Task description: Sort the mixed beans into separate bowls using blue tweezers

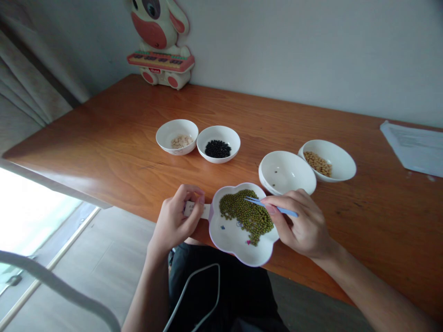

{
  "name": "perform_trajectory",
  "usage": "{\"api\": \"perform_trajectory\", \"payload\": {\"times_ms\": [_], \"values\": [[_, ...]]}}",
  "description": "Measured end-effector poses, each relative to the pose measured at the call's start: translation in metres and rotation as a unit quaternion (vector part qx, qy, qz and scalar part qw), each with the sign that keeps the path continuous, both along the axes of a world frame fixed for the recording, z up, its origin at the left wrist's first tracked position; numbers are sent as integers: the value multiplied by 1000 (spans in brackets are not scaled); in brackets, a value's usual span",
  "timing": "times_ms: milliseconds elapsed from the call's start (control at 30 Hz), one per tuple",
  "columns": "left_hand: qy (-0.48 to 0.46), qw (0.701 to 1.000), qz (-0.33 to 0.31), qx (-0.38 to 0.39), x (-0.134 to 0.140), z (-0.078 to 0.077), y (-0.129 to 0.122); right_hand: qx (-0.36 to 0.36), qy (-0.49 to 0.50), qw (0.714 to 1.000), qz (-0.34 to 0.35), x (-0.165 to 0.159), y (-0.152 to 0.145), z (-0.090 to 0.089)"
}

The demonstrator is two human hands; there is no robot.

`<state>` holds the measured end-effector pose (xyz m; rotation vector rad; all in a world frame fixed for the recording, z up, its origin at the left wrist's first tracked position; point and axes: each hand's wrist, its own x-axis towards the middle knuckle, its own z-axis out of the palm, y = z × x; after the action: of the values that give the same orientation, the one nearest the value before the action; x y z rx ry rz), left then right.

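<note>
My left hand is closed round the short white handle of a flower-shaped dish with a lilac rim, at the table's front edge. Green mung beans cover the upper and right part of the dish. Between the thumb and fingers of my right hand is a pair of blue tweezers, their tips over the beans. Whether a bean sits between the tips I cannot tell. Just beyond that hand stands a white bowl, apparently stacked on another, with a couple of small dark beans inside.
A bowl of pale flat seeds and a bowl of black beans stand behind the dish. Farther right is a bowl of tan beans. A cow-shaped toy keyboard leans at the wall, and papers lie at right.
</note>
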<state>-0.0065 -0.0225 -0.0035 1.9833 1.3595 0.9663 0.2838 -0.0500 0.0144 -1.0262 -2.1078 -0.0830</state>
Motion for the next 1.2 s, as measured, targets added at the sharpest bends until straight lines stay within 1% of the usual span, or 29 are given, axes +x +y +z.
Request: {"api": "perform_trajectory", "payload": {"times_ms": [500, 967, 1200], "values": [[-5, 1000, -1, -3, 1, 0, 0, -1, -25, 1000, -13, -3, 1, 1], [-4, 1000, -1, -2, 2, 4, -1, -4, -15, 1000, -19, -3, 0, 1], [-1, 1000, -5, 3, 1, 3, 0, -1, -19, 1000, -16, -2, 0, 1]]}}
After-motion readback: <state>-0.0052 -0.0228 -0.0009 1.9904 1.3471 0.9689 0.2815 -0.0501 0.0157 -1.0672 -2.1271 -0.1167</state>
